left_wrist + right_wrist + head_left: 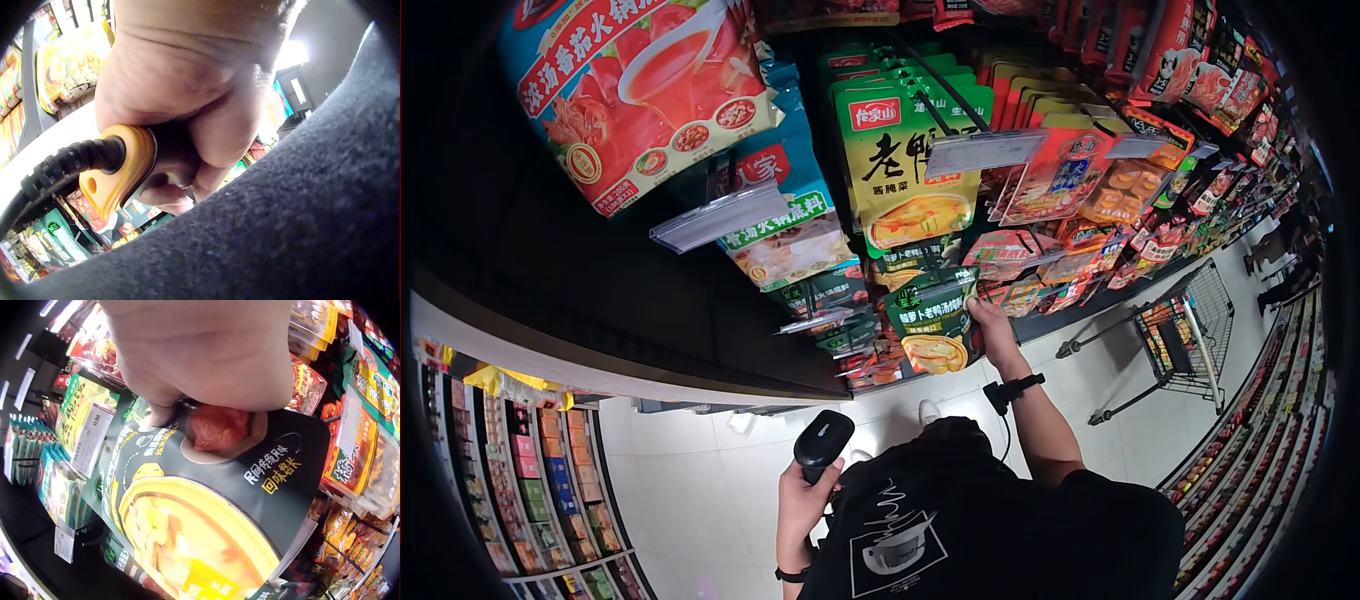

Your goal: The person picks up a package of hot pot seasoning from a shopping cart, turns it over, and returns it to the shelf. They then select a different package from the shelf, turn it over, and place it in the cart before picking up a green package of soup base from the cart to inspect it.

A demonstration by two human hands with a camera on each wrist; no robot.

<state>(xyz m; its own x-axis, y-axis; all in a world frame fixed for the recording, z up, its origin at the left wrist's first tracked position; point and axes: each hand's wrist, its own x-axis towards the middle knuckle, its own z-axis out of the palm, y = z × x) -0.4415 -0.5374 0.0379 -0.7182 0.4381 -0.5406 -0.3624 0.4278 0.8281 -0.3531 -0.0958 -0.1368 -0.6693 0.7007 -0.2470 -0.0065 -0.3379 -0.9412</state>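
My left hand (805, 502) grips a black handheld barcode scanner (824, 438), low in front of the body in the head view. In the left wrist view the fingers wrap its handle, and a yellow collar (134, 156) and black cable (59, 169) stick out behind the palm. My right hand (994, 335) holds a dark green soup seasoning packet (932, 325) by its right edge, just below the hanging packets. The right wrist view shows the thumb near the top of this packet (294, 456), whose front carries a picture of a bowl of yellow soup.
Green packets (915, 165) hang on hooks with price tags (980, 152) jutting out. A large red tomato pouch (670, 95) is close at upper left. A shopping cart (1185, 330) stands to the right on the pale floor (670, 470). Stocked shelves (540, 470) line the other side.
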